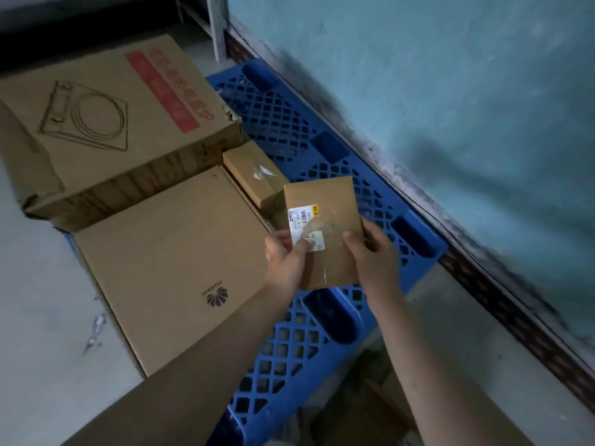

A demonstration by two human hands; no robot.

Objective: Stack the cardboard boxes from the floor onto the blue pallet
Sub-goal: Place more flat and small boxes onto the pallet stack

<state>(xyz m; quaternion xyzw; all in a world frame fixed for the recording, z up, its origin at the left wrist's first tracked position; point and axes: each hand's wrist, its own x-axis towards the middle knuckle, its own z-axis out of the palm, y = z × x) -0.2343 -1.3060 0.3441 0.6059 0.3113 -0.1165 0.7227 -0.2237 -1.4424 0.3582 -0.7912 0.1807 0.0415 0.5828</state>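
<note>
A small flat cardboard box [325, 204] with a white shipping label hangs above the blue pallet [322, 342]. My left hand [285, 259] grips its near left edge, thumb on the label. My right hand [373, 255] grips its near right edge. On the pallet's left side lie a large flat box with a logo [170, 262], a big box with a red stripe and a line drawing [106, 120] behind it, and a small taped box [254, 175] between them and the held one.
A turquoise wall [450, 91] with a dark stained base runs along the pallet's right side. Grey concrete floor [42, 317] lies to the left. A white metal post [215, 27] stands at the far end. More cardboard [370, 410] sits on the floor near the pallet's front corner.
</note>
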